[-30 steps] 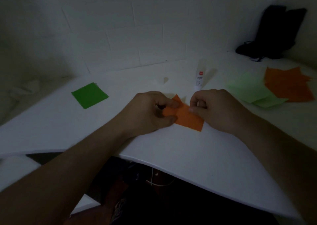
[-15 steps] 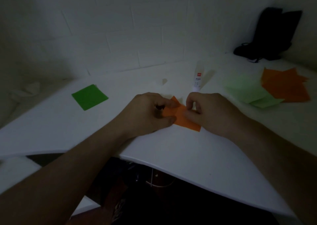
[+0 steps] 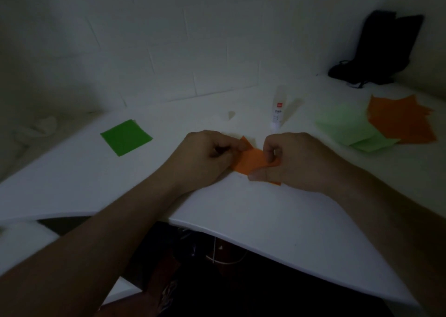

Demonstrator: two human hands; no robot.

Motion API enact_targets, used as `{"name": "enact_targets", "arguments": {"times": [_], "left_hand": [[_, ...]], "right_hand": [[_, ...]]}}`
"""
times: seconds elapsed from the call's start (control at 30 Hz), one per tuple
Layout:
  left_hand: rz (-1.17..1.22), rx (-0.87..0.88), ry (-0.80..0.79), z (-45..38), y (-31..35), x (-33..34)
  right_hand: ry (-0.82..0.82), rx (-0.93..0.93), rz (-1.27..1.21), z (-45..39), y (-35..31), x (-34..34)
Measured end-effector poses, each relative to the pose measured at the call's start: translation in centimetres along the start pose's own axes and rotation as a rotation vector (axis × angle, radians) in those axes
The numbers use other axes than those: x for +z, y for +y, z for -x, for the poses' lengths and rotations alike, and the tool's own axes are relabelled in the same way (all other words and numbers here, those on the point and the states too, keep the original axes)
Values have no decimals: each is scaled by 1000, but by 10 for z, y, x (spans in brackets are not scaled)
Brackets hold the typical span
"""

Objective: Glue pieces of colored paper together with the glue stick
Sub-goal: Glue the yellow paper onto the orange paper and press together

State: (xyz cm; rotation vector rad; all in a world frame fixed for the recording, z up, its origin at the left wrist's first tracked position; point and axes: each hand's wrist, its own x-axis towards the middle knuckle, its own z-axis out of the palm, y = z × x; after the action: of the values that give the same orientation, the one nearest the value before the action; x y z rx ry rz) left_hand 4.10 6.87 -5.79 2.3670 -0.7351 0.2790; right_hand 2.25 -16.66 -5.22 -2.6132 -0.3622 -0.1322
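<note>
Although the light is poor, the white table (image 3: 277, 220) is readable, and on it at centre lies the orange paper (image 3: 251, 159), pinned between both hands. The left hand (image 3: 207, 157) has its fingers curled closed on the sheet's 9 o'clock edge; the right hand (image 3: 289, 162) pinches the 3 o'clock edge, thumb beneath and fingertips on top, curling that edge upward. The sheet is judged thin, light and limp, easily creased or torn, so it is best held at its edges or corners. Its long axis appears to run from 10 o'clock to 4 o'clock, one corner pointing to 11 o'clock. The glue stick (image 3: 277, 110) lies uncapped-looking at 12 o'clock, untouched, its tip toward the hands.
</note>
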Motion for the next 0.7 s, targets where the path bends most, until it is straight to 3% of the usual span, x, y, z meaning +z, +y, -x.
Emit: {"name": "enact_targets", "arguments": {"times": [0.7], "left_hand": [[-93, -19, -30, -4, -3, 3]], "right_hand": [[180, -7, 243, -18, 5, 14]]}}
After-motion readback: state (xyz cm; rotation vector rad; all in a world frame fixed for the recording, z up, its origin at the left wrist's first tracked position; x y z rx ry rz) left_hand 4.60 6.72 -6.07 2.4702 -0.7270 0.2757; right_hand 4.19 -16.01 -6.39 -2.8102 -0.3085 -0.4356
